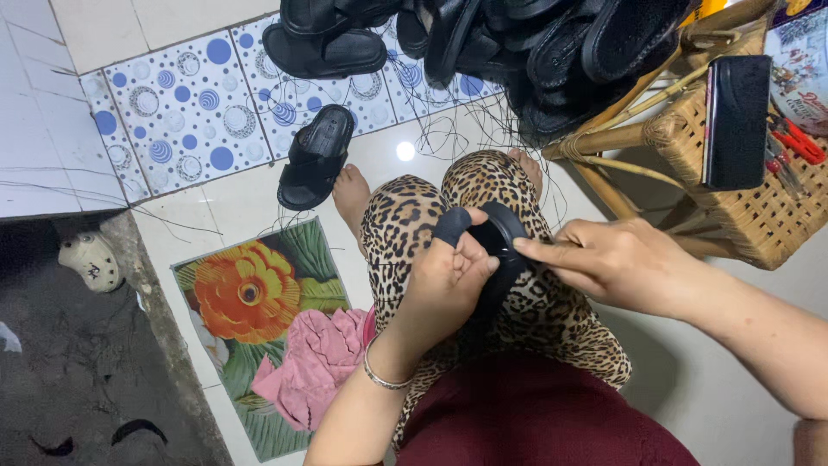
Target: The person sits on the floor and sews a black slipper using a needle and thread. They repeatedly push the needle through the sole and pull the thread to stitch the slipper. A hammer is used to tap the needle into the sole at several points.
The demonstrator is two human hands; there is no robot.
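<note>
Two hands, both clamped on one black sandal (498, 250) over the lap: left hand (444, 285) steadies it, right hand (617, 263) pinches its edge. Beyond the sandal: sandal pile (517, 43); right: wicker stool (733, 164).

The light is soft and even, quite bright. A small round glare spot shines on the floor tile (404, 151). The sunken dark corner (78, 362) is dim. Focus is sharp; shadows are weak.
</note>
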